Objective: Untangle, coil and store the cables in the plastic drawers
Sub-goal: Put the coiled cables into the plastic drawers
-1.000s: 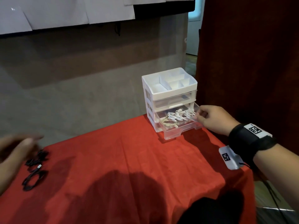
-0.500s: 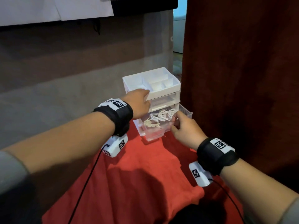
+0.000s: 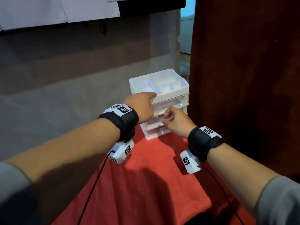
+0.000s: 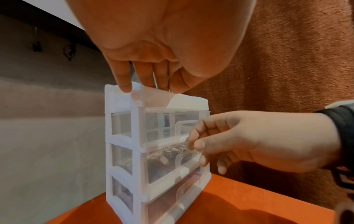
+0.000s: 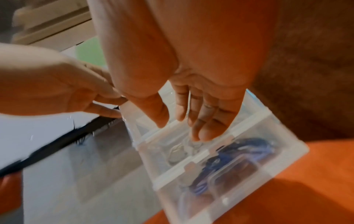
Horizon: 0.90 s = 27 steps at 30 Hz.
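Observation:
A white plastic drawer unit (image 3: 172,90) with clear drawers stands at the far right corner of the red table. My left hand (image 3: 142,103) rests on the front rim of its top tray, fingers straight and pressing down (image 4: 126,84). My right hand (image 3: 168,119) pinches the clear handle of the middle drawer (image 4: 162,165) between thumb and forefinger (image 4: 198,145). That drawer sits pushed into the frame and holds white cables (image 4: 172,150). Blue and dark cables (image 5: 239,154) lie in the bottom drawer. The black cables are out of view.
The red cloth (image 3: 154,176) covers the table, whose left edge runs diagonally toward me. A dark red curtain (image 3: 243,78) hangs close behind and right of the unit. A grey wall (image 3: 65,78) is at the left. Thin black wrist-camera leads (image 3: 97,176) trail over the cloth.
The middle drawer, pulled out before, has slid back into the unit under my right hand. My left hand came over from the black cables and now stays on the top tray.

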Tool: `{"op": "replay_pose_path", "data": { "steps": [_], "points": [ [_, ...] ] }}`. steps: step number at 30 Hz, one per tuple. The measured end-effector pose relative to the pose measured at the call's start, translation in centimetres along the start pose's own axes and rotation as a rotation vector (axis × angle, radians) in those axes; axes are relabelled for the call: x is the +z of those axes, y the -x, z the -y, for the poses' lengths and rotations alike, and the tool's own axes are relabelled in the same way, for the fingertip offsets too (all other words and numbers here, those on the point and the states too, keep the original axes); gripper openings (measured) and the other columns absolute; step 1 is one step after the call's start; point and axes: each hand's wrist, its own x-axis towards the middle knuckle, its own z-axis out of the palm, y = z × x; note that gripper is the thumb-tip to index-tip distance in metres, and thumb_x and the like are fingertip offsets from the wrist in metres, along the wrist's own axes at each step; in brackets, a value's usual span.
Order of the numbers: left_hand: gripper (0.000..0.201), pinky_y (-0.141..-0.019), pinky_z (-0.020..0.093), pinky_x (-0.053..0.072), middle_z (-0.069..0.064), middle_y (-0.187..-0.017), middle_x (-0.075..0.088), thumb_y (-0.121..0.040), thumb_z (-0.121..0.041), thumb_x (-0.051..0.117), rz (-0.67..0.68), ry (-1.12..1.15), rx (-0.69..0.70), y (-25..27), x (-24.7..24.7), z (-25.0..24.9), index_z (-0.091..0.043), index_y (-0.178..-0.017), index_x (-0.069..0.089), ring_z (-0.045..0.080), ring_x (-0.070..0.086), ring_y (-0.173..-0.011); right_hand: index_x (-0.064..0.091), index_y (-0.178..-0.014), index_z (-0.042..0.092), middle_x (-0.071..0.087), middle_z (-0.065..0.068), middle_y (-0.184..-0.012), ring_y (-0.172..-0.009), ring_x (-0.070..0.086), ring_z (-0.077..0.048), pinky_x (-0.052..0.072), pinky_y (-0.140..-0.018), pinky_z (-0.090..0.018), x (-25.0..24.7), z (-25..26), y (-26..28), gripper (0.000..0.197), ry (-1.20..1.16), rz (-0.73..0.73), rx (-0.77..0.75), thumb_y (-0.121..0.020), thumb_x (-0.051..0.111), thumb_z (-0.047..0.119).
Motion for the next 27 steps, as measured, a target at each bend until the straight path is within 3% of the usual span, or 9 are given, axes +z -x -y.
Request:
{"op": "replay_pose_path", "data": {
  "steps": [2,4,6,9,13,18,22,25,27],
  "points": [
    [0.062,-0.105,0.028,0.041,-0.006,-0.153,0.050,-0.091,-0.016,0.044,0.007,0.009,-0.005,0.0,0.0,0.1,-0.036,-0.150,0.045,0.026,0.050,-0.136,0.059,-0.110,0.017,0.062,-0.002,-0.096,-0.074,0.065,-0.017,0.056,-0.073,-0.035,0.4,0.6,0.5,0.023,-0.285,0.022,0.062,-0.091,0.072,0.020],
    [0.064,-0.107,0.029,0.040,-0.006,-0.154,0.049,-0.090,-0.016,0.044,0.019,0.016,-0.013,0.0,-0.1,0.2,-0.037,-0.150,0.045,0.025,0.049,-0.138,0.056,-0.125,0.015,0.060,-0.008,-0.098,-0.079,0.066,-0.024,0.056,-0.072,-0.039,1.0,1.4,0.9,0.034,-0.516,0.062,0.139,-0.093,0.070,0.015],
    [0.061,-0.108,0.029,0.040,-0.006,-0.154,0.049,-0.092,-0.019,0.043,0.028,0.026,-0.025,-0.1,-0.1,0.4,-0.037,-0.150,0.045,0.025,0.048,-0.138,0.056,-0.127,0.018,0.061,-0.007,-0.096,-0.081,0.064,-0.023,0.053,-0.069,-0.038,1.5,2.0,1.0,0.039,-0.601,0.083,0.171,-0.091,0.072,0.017],
    [0.048,-0.107,0.028,0.040,-0.007,-0.150,0.054,-0.100,-0.035,0.038,0.046,0.060,-0.037,-0.5,-0.2,0.6,-0.038,-0.146,0.049,0.022,0.050,-0.136,0.058,-0.114,0.020,0.064,-0.008,-0.095,-0.083,0.062,-0.024,0.049,-0.067,-0.037,1.5,2.4,1.2,0.028,-0.651,0.059,0.211,-0.090,0.072,0.018],
    [0.042,-0.093,0.027,0.040,-0.006,-0.137,0.063,-0.105,-0.045,0.032,0.082,0.090,-0.016,-1.2,-0.6,0.7,-0.038,-0.137,0.058,0.022,0.056,-0.125,0.055,-0.105,0.016,0.071,-0.011,-0.092,-0.079,0.062,-0.024,0.044,-0.055,-0.029,0.3,2.6,3.4,0.018,-0.680,0.056,0.227,-0.093,0.069,0.012],
    [0.044,-0.106,0.029,0.040,-0.009,-0.146,0.057,-0.102,-0.044,0.036,0.066,0.076,-0.027,-1.5,0.0,1.1,-0.039,-0.144,0.052,0.022,0.052,-0.134,0.054,-0.114,0.010,0.068,-0.013,-0.087,-0.069,0.062,-0.021,0.044,-0.055,-0.030,-1.0,2.1,7.3,0.022,-0.702,0.097,0.211,-0.096,0.066,0.010],
    [0.046,-0.110,0.027,0.036,-0.007,-0.153,0.050,-0.104,-0.038,0.039,0.052,0.103,-0.016,-1.3,0.3,1.1,-0.035,-0.149,0.048,0.021,0.047,-0.139,0.055,-0.117,0.010,0.071,-0.008,-0.083,-0.069,0.064,-0.021,0.045,-0.057,-0.030,-1.4,2.0,8.2,0.024,-0.682,0.116,0.217,-0.097,0.067,0.012],
    [0.049,-0.119,0.027,0.023,-0.002,-0.163,0.035,-0.104,-0.028,0.045,-0.043,0.172,0.038,0.0,-0.3,1.8,-0.027,-0.153,0.042,0.018,0.030,-0.150,0.055,-0.111,0.010,0.071,-0.006,-0.080,-0.068,0.062,-0.020,0.043,-0.055,-0.029,-1.1,2.4,8.3,0.018,-0.652,0.075,0.265,-0.097,0.065,0.014],
    [0.046,-0.119,0.023,0.021,-0.002,-0.160,0.041,-0.103,-0.025,0.049,-0.158,0.245,0.065,2.2,-1.2,3.2,-0.025,-0.149,0.048,0.015,0.033,-0.149,0.055,-0.103,0.012,0.070,-0.005,-0.076,-0.065,0.061,-0.018,0.041,-0.053,-0.026,-0.7,2.8,8.7,0.009,-0.608,0.079,0.270,-0.097,0.062,0.014]
  ]
}}
